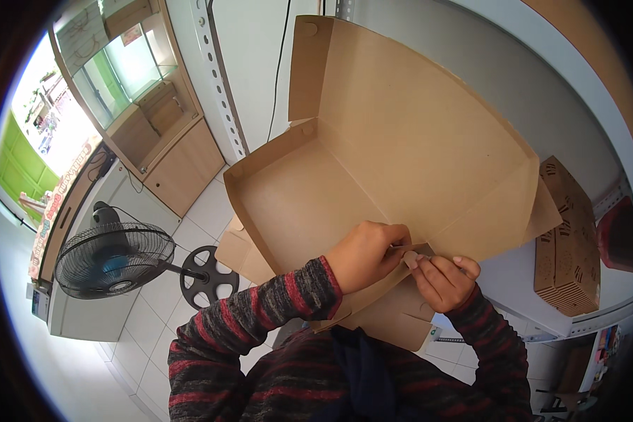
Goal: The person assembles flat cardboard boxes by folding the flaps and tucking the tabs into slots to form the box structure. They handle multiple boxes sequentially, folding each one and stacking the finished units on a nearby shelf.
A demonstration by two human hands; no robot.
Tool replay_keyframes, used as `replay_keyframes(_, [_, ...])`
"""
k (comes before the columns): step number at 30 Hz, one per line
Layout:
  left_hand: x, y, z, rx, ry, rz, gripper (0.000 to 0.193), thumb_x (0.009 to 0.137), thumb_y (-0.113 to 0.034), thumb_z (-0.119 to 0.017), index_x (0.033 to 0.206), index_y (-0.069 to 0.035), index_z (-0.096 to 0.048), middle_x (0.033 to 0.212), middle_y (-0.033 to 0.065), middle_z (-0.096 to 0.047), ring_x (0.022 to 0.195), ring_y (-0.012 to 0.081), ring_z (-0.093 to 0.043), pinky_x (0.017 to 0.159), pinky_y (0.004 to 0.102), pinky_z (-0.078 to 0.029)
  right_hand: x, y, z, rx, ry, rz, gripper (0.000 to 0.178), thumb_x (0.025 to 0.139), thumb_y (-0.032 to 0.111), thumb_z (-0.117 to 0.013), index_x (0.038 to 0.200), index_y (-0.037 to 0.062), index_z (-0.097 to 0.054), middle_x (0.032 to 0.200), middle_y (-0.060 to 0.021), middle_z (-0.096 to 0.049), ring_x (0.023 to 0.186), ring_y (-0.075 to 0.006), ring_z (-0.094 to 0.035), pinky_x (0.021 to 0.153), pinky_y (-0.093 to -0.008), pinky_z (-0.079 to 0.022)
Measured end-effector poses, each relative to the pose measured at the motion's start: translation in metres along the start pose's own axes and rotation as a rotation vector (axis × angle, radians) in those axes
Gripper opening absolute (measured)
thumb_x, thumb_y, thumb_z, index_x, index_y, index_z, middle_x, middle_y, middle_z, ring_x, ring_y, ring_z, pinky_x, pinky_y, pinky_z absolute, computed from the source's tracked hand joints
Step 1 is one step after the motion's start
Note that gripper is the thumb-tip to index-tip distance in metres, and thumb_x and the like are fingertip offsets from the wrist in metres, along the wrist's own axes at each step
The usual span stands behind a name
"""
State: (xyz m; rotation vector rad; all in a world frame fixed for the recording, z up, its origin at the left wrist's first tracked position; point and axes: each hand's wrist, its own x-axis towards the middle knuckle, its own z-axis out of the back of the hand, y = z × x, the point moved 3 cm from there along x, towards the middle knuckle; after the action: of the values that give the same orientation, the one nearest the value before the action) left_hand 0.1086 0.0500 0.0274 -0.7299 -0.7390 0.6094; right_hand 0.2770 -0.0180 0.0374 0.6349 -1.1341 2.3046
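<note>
A large brown cardboard box [302, 190] lies with its lid [429, 126] raised toward the far right. Its inside is bare, and two walls stand up at the left and far left. At the near right corner both hands work close together on the folded cardboard. My left hand [369, 254] is closed, fingers bent over the wall's edge. My right hand [443, 283] pinches a corner flap between thumb and fingers, just right of the left. The fingers partly hide the flap. More unfolded cardboard [394, 316] shows beneath the hands, against my body.
A stack of printed brown cardboard boxes [566, 246] stands on the white table [520, 281] at right, next to a dark red object [621, 234]. A black standing fan [112, 260] is on the tiled floor at left, near a wooden glass-fronted cabinet [183, 165].
</note>
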Motion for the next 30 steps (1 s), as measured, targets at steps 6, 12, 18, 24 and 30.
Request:
replay_keyframes(6, [-0.002, -0.003, 0.003, 0.022, 0.023, -0.015, 0.016, 0.083, -0.001, -0.064, 0.099, 0.001, -0.063, 0.086, 0.0169, -0.068, 0.080, 0.0286, -0.069, 0.069, 0.0347, -0.056, -0.001, 0.003, -0.001, -0.016, -0.010, 0.001, 0.002, 0.083, 0.016, -0.067, 0.082, 0.0172, -0.065, 0.082, 0.0056, -0.068, 0.078, -0.0070, -0.060, 0.091, -0.0346, -0.030])
replay_keyframes(12, [-0.003, -0.002, 0.001, -0.027, 0.026, 0.018, 0.016, 0.082, 0.000, -0.063, 0.098, 0.001, -0.063, 0.086, 0.0166, -0.069, 0.079, 0.0315, -0.068, 0.069, 0.0361, -0.055, -0.003, 0.006, -0.002, -0.025, -0.028, -0.034, 0.004, 0.082, 0.015, -0.066, 0.086, 0.0162, -0.067, 0.082, 0.0050, -0.068, 0.078, -0.0078, -0.061, 0.092, -0.0347, -0.030])
replay_keyframes(18, [-0.002, -0.001, -0.001, -0.050, 0.072, 0.005, 0.015, 0.083, 0.001, -0.062, 0.098, 0.001, -0.061, 0.087, 0.0177, -0.069, 0.081, 0.0335, -0.068, 0.070, 0.0371, -0.054, -0.002, 0.007, 0.002, -0.017, 0.039, -0.066, 0.011, 0.085, 0.015, -0.061, 0.091, 0.0136, -0.071, 0.084, 0.0038, -0.069, 0.079, -0.0081, -0.061, 0.094, -0.0349, -0.029])
replay_keyframes(24, [-0.009, -0.002, -0.005, -0.119, 0.115, -0.036, 0.015, 0.084, -0.001, -0.062, 0.098, 0.003, -0.057, 0.088, 0.0186, -0.069, 0.083, 0.0348, -0.068, 0.071, 0.0378, -0.054, 0.000, 0.009, 0.001, -0.078, 0.038, -0.110, 0.010, 0.085, 0.015, -0.062, 0.089, 0.0137, -0.072, 0.088, 0.0032, -0.070, 0.081, -0.0080, -0.062, 0.098, -0.0346, -0.027])
replay_keyframes(30, [-0.011, -0.013, 0.002, -0.061, 0.182, 0.025, 0.021, 0.084, -0.010, -0.065, 0.097, 0.005, -0.057, 0.084, 0.0228, -0.067, 0.079, 0.0382, -0.066, 0.073, 0.0423, -0.053, 0.008, 0.005, 0.004, -0.143, 0.083, -0.100, 0.009, 0.085, 0.016, -0.064, 0.090, 0.0153, -0.072, 0.094, 0.0039, -0.070, 0.082, -0.0064, -0.062, 0.101, -0.0355, -0.026])
